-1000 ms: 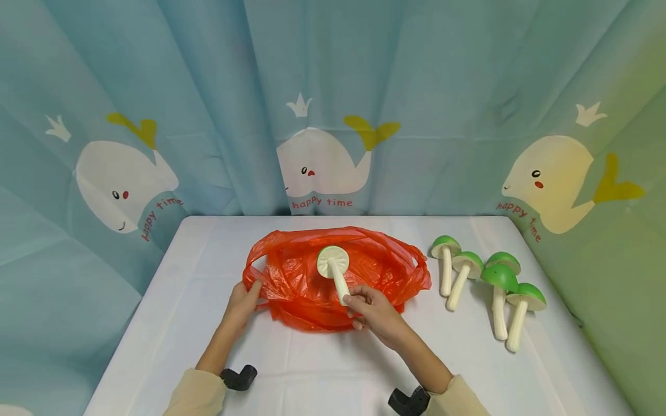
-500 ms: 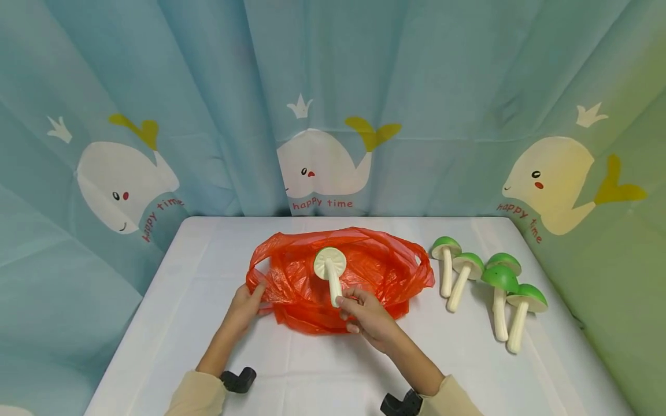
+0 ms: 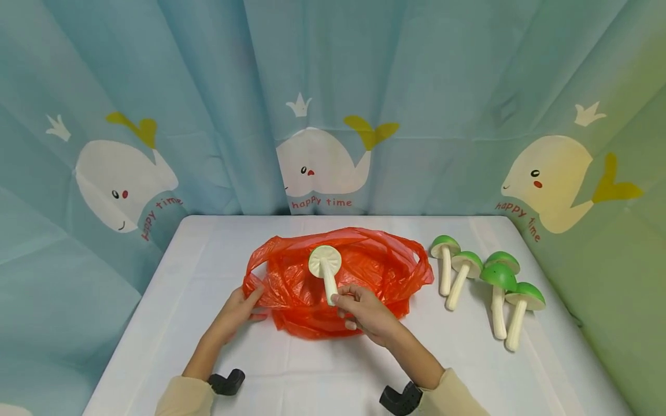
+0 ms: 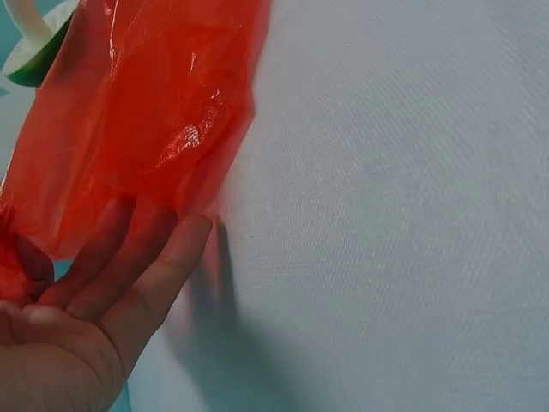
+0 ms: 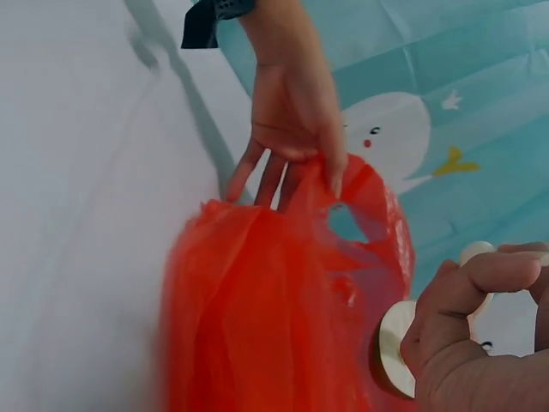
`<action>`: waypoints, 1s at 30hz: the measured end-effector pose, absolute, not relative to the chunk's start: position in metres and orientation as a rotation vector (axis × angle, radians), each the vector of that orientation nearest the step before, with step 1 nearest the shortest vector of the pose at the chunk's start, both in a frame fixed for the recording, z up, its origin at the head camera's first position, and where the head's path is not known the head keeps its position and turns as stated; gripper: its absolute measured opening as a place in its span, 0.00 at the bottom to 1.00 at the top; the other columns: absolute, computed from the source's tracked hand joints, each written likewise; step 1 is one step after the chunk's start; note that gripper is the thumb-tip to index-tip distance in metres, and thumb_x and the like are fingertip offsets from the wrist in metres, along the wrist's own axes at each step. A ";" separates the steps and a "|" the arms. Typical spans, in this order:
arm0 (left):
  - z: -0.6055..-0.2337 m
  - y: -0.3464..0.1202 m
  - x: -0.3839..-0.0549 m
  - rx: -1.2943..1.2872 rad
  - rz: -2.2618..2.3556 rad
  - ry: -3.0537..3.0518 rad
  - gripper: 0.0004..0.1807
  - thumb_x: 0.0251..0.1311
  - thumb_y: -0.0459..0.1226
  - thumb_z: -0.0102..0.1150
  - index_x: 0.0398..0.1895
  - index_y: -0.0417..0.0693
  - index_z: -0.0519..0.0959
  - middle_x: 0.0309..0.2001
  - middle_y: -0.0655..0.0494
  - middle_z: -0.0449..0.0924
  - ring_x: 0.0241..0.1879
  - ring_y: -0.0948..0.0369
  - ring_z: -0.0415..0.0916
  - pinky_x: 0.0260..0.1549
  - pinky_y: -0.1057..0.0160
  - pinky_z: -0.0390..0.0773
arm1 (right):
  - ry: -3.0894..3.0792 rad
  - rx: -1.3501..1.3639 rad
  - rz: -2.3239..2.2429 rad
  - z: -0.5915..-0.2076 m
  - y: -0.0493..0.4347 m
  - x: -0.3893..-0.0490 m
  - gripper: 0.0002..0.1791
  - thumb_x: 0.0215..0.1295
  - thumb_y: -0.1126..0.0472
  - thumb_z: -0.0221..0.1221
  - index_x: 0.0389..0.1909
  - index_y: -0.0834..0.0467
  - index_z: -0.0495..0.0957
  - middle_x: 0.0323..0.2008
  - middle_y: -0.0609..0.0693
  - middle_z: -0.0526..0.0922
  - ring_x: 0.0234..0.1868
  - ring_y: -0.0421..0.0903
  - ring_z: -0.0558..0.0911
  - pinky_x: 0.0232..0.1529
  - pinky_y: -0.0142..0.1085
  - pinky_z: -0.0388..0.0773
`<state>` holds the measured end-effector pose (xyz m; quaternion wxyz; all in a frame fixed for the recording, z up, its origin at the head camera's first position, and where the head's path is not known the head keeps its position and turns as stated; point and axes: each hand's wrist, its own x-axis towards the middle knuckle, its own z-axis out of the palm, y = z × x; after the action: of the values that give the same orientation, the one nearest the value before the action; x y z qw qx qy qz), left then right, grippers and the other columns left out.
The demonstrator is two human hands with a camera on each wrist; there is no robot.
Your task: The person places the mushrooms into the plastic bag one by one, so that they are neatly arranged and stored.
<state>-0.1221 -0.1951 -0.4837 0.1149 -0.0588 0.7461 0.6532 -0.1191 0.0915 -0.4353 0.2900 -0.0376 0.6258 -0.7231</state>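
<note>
A red plastic bag (image 3: 291, 320) stands with its mouth spread wide at the middle of the table. At its left handle, my left hand (image 3: 236, 312) holds the plastic between the thumb and the fingers, which reach out rather straight behind it in the left wrist view. My right hand (image 3: 366, 315) pinches the stem end of a green-capped toy mushroom (image 3: 325, 263). The mushroom's pale underside faces me, and it overlaps the bag's mouth. In the right wrist view, the curled right hand (image 5: 480, 335) partly hides the mushroom cap (image 5: 395, 348) beside the bag.
Several more green-capped toy mushrooms (image 3: 499, 277) lie to the right of the bag on the white table (image 3: 208, 248). A blue curtain (image 3: 442, 86) printed with whales hangs behind the table. Black wrist devices (image 3: 400, 398) sit below both hands.
My right hand has carried the mushroom slightly left over the bag's mouth. My left hand has shifted a little, its lower fingers now stretched out below the bag's left handle.
</note>
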 end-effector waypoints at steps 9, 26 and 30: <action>-0.482 -0.195 -0.122 -0.189 1.894 2.212 0.23 0.70 0.42 0.48 0.56 0.29 0.65 0.42 0.44 0.77 0.39 0.53 0.78 0.37 0.51 0.81 | 1.692 -0.101 -1.826 -0.438 0.075 -0.143 0.22 0.64 0.57 0.60 0.49 0.69 0.68 0.33 0.57 0.74 0.27 0.44 0.69 0.20 0.25 0.65; -0.474 -0.192 -0.120 -0.195 1.836 2.259 0.25 0.69 0.44 0.49 0.56 0.29 0.65 0.44 0.42 0.75 0.40 0.54 0.78 0.37 0.51 0.81 | 1.816 -0.059 -1.717 -0.454 0.043 -0.168 0.17 0.63 0.60 0.61 0.45 0.68 0.73 0.32 0.59 0.74 0.25 0.43 0.68 0.21 0.26 0.67; -0.475 -0.192 -0.119 -0.198 1.824 2.273 0.24 0.69 0.44 0.49 0.55 0.29 0.66 0.42 0.43 0.76 0.39 0.54 0.78 0.37 0.52 0.82 | 1.899 -0.058 -1.668 -0.460 0.041 -0.170 0.16 0.62 0.60 0.62 0.43 0.67 0.74 0.27 0.54 0.72 0.24 0.43 0.67 0.20 0.27 0.66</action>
<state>-0.1189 -0.1924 -0.4748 0.1102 -0.0674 0.7734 0.6207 -0.1696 0.0414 -0.4604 0.3018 -0.0218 0.7161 -0.6290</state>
